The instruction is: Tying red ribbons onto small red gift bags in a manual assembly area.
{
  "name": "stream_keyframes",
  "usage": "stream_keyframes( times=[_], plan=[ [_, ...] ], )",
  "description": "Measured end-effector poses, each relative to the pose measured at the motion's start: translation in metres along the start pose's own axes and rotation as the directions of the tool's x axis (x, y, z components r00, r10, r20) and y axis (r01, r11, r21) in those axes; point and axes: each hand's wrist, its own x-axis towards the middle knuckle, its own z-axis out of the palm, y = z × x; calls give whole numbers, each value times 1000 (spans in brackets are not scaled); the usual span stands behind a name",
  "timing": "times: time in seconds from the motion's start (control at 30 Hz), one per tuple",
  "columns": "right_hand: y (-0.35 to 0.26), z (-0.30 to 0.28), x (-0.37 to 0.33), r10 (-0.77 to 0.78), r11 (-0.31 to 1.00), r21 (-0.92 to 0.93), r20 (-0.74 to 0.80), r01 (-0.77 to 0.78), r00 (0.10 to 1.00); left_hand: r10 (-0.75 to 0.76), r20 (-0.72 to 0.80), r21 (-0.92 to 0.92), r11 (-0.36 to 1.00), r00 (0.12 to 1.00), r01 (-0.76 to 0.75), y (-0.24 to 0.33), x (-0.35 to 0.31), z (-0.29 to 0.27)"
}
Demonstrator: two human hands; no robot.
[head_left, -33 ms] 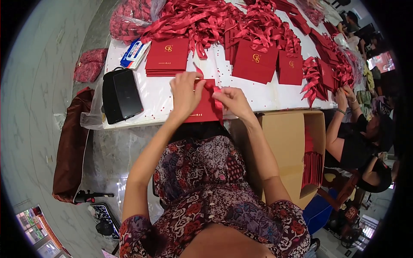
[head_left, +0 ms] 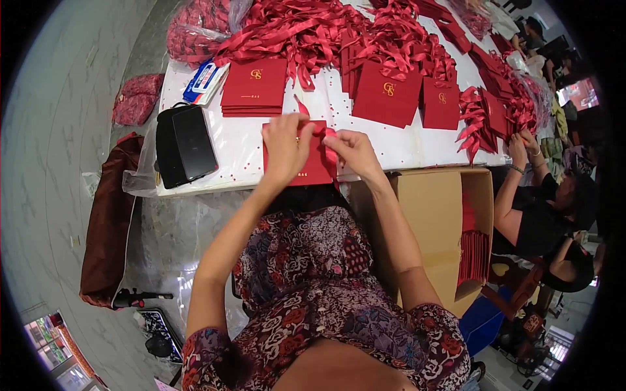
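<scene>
A flat red paper bag (head_left: 314, 171) with gold marking lies at the near edge of the table, in front of my body. My left hand (head_left: 285, 148) is bent over its upper left part, fingers closed at the red ribbon (head_left: 300, 108) whose end sticks out beyond the bag. Those fingertips are partly hidden by the back of the hand. At the bag's upper right, my right hand (head_left: 354, 151) pinches the ribbon between thumb and forefinger. A stack of similar red bags (head_left: 253, 88) sits just beyond my left hand.
Heaped red ribbons (head_left: 293, 32) and more bags (head_left: 386, 94) cover the far table. At left lie a black phone (head_left: 197, 143) and a blue-white packet (head_left: 207, 79). An open cardboard box (head_left: 427, 228) with red bags stands at right; a co-worker (head_left: 554, 208) works past it.
My left hand has shifted slightly to the right, so more of the bag's left side shows. My right fingers have moved a little at the ribbon.
</scene>
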Motion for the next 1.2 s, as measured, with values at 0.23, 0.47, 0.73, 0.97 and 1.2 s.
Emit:
stream_keyframes(
  times=[0.23,0.47,0.73,0.97,1.2],
  plan=[
    [-4,6,21,15,992,126,-117,0,993,-159,528,-422,804,834,420,23,-62,5],
    [31,-24,28,-155,983,-131,-240,126,958,-249,535,-422,749,807,511,3,-53,-25],
    [-17,35,-7,-720,463,-563,211,685,661,-262,515,-485,695,816,530,-35,-42,-22],
    [0,44,-7,-497,637,-551,240,539,834,-275,415,-561,674,867,481,-24,-42,-29],
    [7,42,-6,-570,604,-641,68,473,819,-173,81,-40,984,982,176,-20,-49,-42]
  ],
)
